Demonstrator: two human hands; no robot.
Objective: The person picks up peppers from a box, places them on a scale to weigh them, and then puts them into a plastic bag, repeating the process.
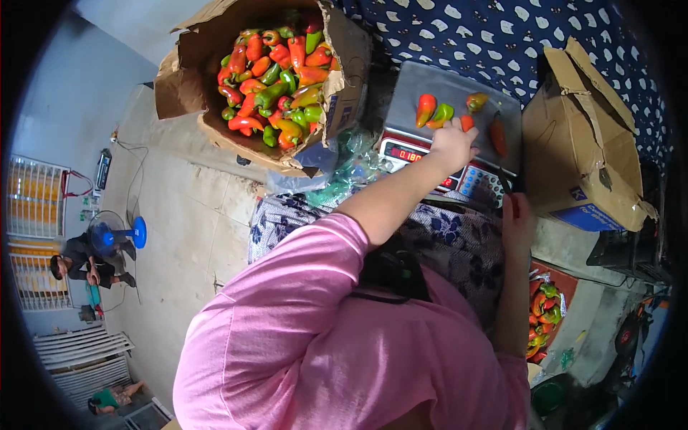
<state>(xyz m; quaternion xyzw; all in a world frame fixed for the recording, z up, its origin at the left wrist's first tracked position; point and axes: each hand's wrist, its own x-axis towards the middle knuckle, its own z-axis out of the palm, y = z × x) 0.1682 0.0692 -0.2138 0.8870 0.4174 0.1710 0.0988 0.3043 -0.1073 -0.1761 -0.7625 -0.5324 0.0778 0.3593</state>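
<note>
A digital scale (pixel 412 79) with a flat metal pan and a red lit display lies in front of me. Several peppers rest on the pan: a red-orange pepper (pixel 426 109), a yellow-green pepper (pixel 442 115), a mottled pepper (pixel 476 102) and a darker red pepper (pixel 497 135) in shade. My left hand (pixel 451 148) reaches over the display, its fingers closed on a small red pepper (pixel 467 123) at the pan's near side. By the scale's right front corner is my right hand (pixel 517 221), its fingers bent; whether it holds anything is hidden.
A torn cardboard box (pixel 344 79) full of red and green peppers stands left of the scale, by crumpled clear plastic (pixel 351 161). Another open cardboard box (pixel 588 150) is at right. More peppers (pixel 545 315) lie low right. A person (pixel 79 261) sits near a blue fan (pixel 138 232).
</note>
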